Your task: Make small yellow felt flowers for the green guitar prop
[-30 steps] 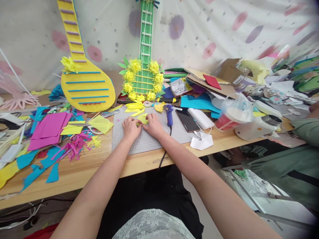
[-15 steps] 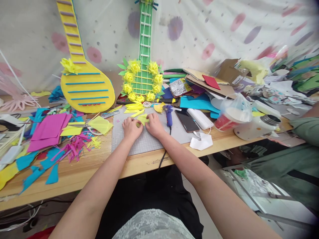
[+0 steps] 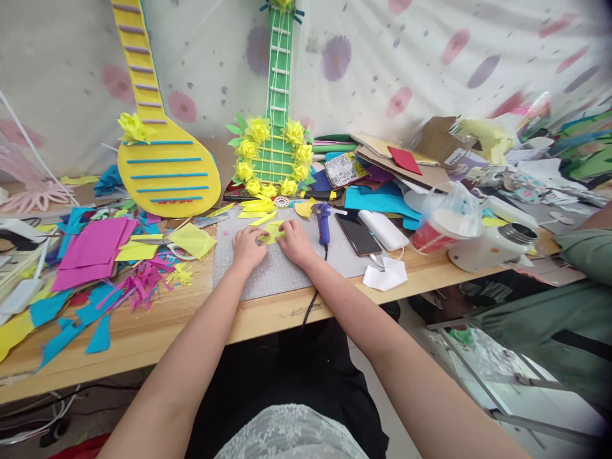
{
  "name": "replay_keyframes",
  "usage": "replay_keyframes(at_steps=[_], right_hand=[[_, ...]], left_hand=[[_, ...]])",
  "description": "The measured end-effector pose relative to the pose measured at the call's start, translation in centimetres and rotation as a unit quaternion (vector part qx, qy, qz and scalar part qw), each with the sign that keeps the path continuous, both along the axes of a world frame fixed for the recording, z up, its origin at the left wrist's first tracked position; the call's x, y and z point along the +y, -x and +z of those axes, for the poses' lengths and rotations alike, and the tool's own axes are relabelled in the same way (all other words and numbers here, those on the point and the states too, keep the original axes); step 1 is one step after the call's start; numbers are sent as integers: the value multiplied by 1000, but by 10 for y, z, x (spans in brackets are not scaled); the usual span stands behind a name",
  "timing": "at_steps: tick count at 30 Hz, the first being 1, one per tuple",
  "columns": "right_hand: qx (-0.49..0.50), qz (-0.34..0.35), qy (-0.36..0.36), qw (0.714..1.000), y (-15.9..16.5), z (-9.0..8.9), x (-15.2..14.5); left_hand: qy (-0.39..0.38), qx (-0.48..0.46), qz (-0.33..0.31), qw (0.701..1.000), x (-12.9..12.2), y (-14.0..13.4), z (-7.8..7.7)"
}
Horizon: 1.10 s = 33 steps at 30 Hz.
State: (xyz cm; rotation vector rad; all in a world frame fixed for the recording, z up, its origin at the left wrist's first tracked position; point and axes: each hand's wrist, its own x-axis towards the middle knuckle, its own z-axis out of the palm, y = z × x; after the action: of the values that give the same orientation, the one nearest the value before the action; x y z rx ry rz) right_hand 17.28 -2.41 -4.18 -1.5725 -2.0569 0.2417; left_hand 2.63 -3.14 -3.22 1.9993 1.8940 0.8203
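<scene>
Between my two hands a small piece of yellow crepe paper (image 3: 273, 232) lies on the grey cutting mat (image 3: 282, 271). My left hand (image 3: 249, 247) has its curled fingers on the paper's left edge. From the other side, my right hand (image 3: 293, 241) grips the right edge, its fingers bent down. Fingertips are partly hidden in both hands. Several yellow strips (image 3: 258, 206) lie just beyond them. To the right of my right hand rests a purple hot glue gun (image 3: 324, 223), its cord trailing over the table edge.
A yellow paper instrument (image 3: 167, 169) and a green one with yellow flowers (image 3: 273, 153) lean at the back. Paper scraps (image 3: 95, 248) cover the left. A phone (image 3: 357, 233), a power bank (image 3: 382, 229), a cup (image 3: 442, 223) and a bottle (image 3: 497, 245) stand right, near another person's sleeve (image 3: 586, 248).
My left hand has shifted slightly left and its thumb-and-finger ring has flattened, so more of the yellow paper shows. My right hand stays nearly in place.
</scene>
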Motion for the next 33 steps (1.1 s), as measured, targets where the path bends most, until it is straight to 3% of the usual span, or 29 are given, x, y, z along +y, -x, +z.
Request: replay_keyframes(at_steps=[4,10,21,30,33], right_hand=[[31,8,-14,999,-4,-1,2],[16,91,-22,995,-7,-1,2],[26,64,-5,998,-7,0,2],[54,79,-5,995,-10,-3,5],[65,78,8,995,-9,-1,4]], left_hand=[[-24,-37,-35,998,4,6,-3],[-44,-102,-126,986,8,12,-4],[-45,4,-196,979,21,11,-8],[-90,102,-280,950,14,24,16],[-82,108,-312,940,14,26,18]])
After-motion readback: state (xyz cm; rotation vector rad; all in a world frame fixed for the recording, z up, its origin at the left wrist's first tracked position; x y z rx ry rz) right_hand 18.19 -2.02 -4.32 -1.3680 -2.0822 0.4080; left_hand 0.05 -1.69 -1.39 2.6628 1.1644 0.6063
